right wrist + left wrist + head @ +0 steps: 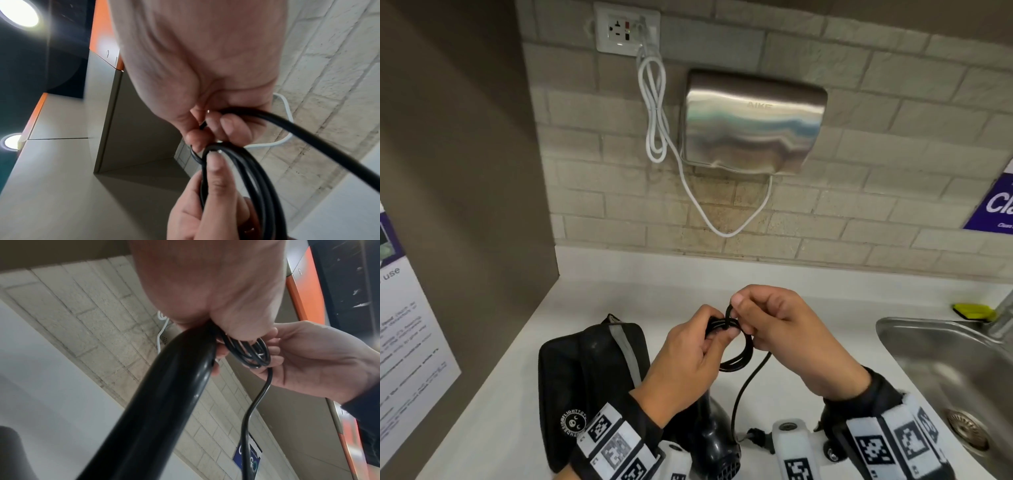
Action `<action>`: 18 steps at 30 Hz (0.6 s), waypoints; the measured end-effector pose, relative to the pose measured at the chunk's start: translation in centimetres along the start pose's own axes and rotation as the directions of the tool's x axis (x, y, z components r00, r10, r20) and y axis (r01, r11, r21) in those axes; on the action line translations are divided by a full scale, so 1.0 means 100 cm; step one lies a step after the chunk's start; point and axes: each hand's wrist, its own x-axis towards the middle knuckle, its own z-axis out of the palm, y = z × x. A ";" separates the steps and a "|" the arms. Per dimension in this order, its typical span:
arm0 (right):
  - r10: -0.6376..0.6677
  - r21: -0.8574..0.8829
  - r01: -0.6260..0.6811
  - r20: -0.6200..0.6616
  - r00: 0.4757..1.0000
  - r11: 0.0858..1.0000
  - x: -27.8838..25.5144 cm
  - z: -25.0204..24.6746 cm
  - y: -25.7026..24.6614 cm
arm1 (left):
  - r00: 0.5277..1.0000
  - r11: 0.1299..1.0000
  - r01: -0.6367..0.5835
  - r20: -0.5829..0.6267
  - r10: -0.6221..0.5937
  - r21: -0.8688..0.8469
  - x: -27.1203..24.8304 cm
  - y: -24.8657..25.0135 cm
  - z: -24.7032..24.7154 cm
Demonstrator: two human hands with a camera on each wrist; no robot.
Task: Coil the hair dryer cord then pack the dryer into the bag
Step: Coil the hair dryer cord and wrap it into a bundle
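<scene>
A black hair dryer [714, 442] hangs low between my wrists; its barrel [156, 402] fills the left wrist view. Its black cord [739, 353] is gathered into a few loops above the white counter. My left hand [690, 353] grips the loops [249, 352] together with the dryer's handle end. My right hand [774, 325] pinches a strand of the cord [277, 123] at the top of the coil, thumb and fingers curled around it. One loose strand [743, 394] runs down to the dryer. A black zip bag [592, 383] lies on the counter to the left.
A steel sink [955, 370] is at the right with a yellow sponge [974, 311] behind it. A steel hand dryer [753, 123] with a white cable [654, 102] hangs on the tiled wall. A brown side wall with a poster [404, 342] stands at the left.
</scene>
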 end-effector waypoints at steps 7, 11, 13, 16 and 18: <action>-0.104 0.032 0.114 -0.234 0.967 0.993 0.003 0.008 0.019 | 1.000 0.999 -0.017 -0.012 0.016 -0.034 -0.002 0.000 0.003; -0.177 -0.009 0.183 -0.299 0.938 0.983 0.003 0.016 0.035 | 0.999 0.998 -0.004 -0.032 0.002 -0.068 -0.003 -0.004 0.004; -0.194 -0.014 0.200 -0.330 0.924 0.980 -0.001 0.019 0.041 | 0.999 0.997 0.002 -0.047 -0.006 -0.079 -0.003 -0.006 0.003; -0.248 -0.020 0.252 -0.273 0.929 0.967 -0.013 0.026 0.050 | 0.997 0.995 0.001 -0.071 -0.009 -0.104 -0.003 -0.005 0.001; -0.267 -0.098 0.252 -0.215 0.939 0.963 -0.017 0.028 0.055 | 0.997 0.990 0.005 -0.074 -0.015 -0.141 -0.004 -0.004 0.000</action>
